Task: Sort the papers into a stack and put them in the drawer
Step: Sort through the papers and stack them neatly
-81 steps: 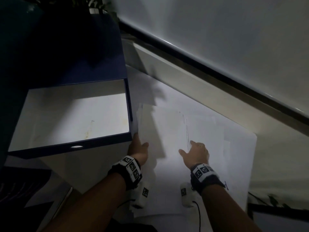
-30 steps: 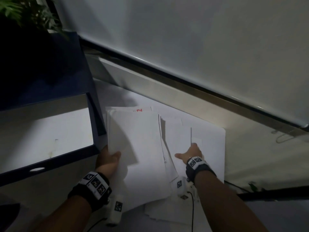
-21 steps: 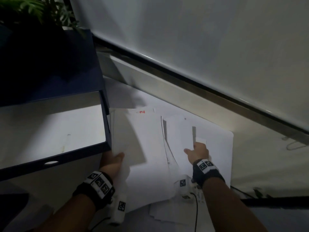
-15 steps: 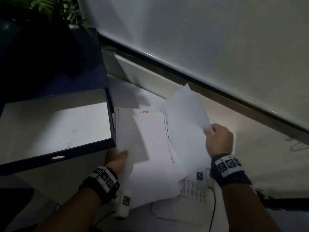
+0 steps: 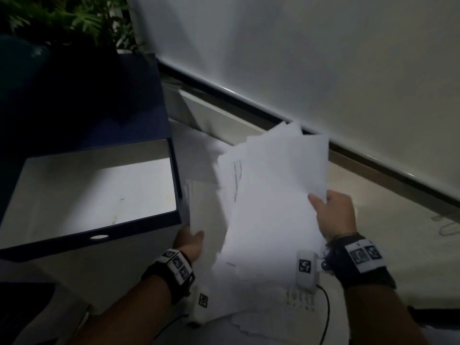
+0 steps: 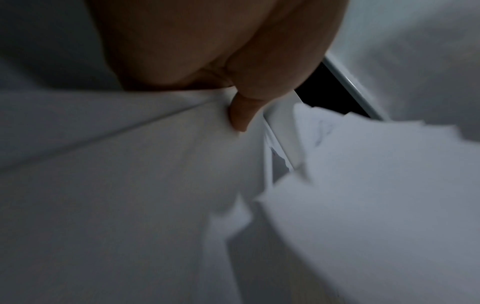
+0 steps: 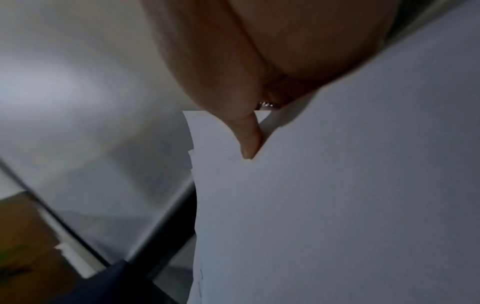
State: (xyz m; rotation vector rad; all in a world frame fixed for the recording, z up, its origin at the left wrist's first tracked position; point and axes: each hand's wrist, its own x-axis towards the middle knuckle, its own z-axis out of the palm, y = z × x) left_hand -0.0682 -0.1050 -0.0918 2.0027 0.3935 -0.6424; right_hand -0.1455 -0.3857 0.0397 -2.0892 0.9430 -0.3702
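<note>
White papers (image 5: pixel 271 185) fan up off the surface, and my right hand (image 5: pixel 326 202) pinches their right edge, thumb on top. In the right wrist view the thumb (image 7: pixel 249 142) presses on these sheets (image 7: pixel 337 205). My left hand (image 5: pixel 190 239) grips the near corner of a second bunch of papers (image 5: pixel 206 210) beside the drawer; the left wrist view shows its thumb (image 6: pixel 241 115) on that paper (image 6: pixel 130 185). More loose sheets (image 5: pixel 261 310) lie below. The open drawer (image 5: pixel 99 227) at left has a dark blue front and a white inside that holds nothing.
A dark blue cabinet top (image 5: pixel 99 100) sits behind the drawer, with a plant (image 5: pixel 74 18) at the back left. A white panel (image 5: pixel 323 70) with a dark lower strip runs diagonally behind the papers. A black cable (image 5: pixel 326 314) trails from my right wrist.
My right hand has taken hold of sheets that lay flat and lifted them up, tilted toward the left bunch. The left hand keeps its grip beside the drawer.
</note>
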